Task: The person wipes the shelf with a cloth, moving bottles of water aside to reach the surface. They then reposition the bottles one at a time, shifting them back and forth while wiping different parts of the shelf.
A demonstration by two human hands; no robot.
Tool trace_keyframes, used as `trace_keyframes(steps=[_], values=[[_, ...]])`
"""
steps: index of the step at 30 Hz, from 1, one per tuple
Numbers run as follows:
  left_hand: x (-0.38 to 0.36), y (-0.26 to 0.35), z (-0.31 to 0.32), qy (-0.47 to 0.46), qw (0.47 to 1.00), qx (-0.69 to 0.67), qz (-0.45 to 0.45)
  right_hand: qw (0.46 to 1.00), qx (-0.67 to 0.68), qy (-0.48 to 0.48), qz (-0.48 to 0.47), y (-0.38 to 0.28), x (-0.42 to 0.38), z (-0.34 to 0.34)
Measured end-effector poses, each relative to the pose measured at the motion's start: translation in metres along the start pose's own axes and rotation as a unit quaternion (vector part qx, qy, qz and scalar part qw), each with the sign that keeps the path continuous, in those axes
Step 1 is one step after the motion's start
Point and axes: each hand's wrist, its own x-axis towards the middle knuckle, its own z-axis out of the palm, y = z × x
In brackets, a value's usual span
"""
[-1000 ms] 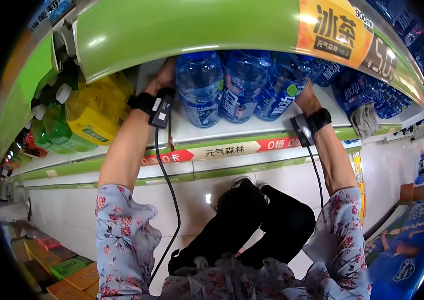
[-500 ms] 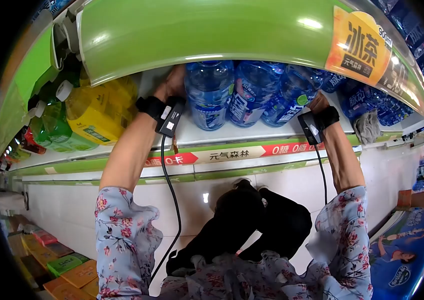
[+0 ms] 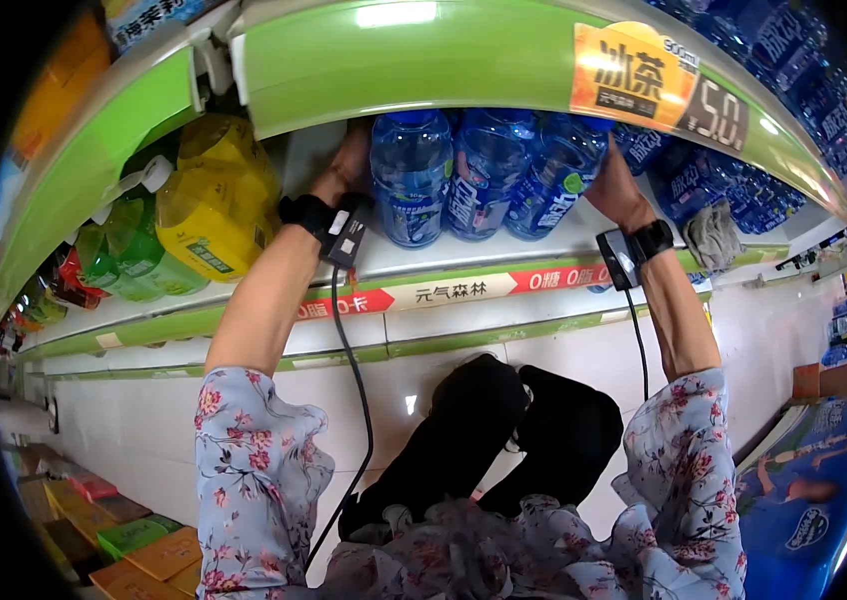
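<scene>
Three blue-tinted drink bottles stand side by side on the lower shelf, between my two hands: a left bottle (image 3: pixel 411 185), a middle bottle (image 3: pixel 491 180) and a right bottle (image 3: pixel 556 180) that leans a little. My left hand (image 3: pixel 349 165) is beside the left bottle, its fingers mostly hidden under the green shelf edge and behind the bottle. Along the outer side of the right bottle lies my right hand (image 3: pixel 619 190), fingers stretched out and partly hidden. Each wrist carries a black strap with a small cabled box.
Overhead curves a green shelf edge (image 3: pixel 414 65) with an orange price card (image 3: pixel 629 75). Yellow bottles (image 3: pixel 212 215) and green bottles (image 3: pixel 139 245) stand at left. More blue bottles (image 3: pixel 719 185) and a grey cloth (image 3: pixel 712 238) are at right. A label strip (image 3: pixel 454 288) runs along the front.
My right hand shows more now, reaching higher along the right bottle. The three bottles sit slightly further left in view and closer together. The view has shifted a little.
</scene>
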Motion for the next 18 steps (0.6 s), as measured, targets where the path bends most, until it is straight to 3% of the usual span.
trace_keyframes(steps=[2,4,6,9,10,11,12,14,17,18], values=[[-0.010,-0.004,-0.004,0.022,0.999,-0.012,0.021,0.994,0.061,-0.086,0.002,-0.002,-0.020,-0.005],[-0.034,0.007,-0.001,0.085,0.991,-0.099,-0.024,0.984,-0.168,-0.013,-0.054,0.014,-0.061,-0.005],[-0.077,0.047,0.025,0.160,0.975,-0.150,-0.046,0.939,-0.326,-0.085,-0.076,0.017,-0.087,0.001],[-0.125,0.062,0.046,0.127,0.992,0.014,-0.015,0.929,-0.362,-0.014,-0.074,0.031,-0.095,0.028],[-0.135,0.063,0.055,0.112,0.992,0.055,0.001,0.933,-0.348,-0.024,-0.088,0.035,-0.092,0.035],[-0.143,0.069,0.062,0.086,0.990,0.100,-0.042,0.935,-0.337,-0.033,-0.103,0.038,-0.084,0.037],[-0.142,0.069,0.068,0.090,0.984,0.155,-0.014,0.937,-0.326,-0.040,-0.120,0.040,-0.077,0.040],[-0.135,0.062,0.079,0.100,0.959,0.263,0.043,0.876,-0.459,0.023,-0.146,0.053,-0.069,0.040],[-0.127,0.069,0.095,0.117,0.976,0.173,0.058,0.814,-0.556,0.097,-0.140,0.057,-0.073,0.053],[-0.130,0.072,0.101,0.147,0.958,0.238,0.056,0.813,-0.557,0.102,-0.140,0.061,-0.070,0.053]])
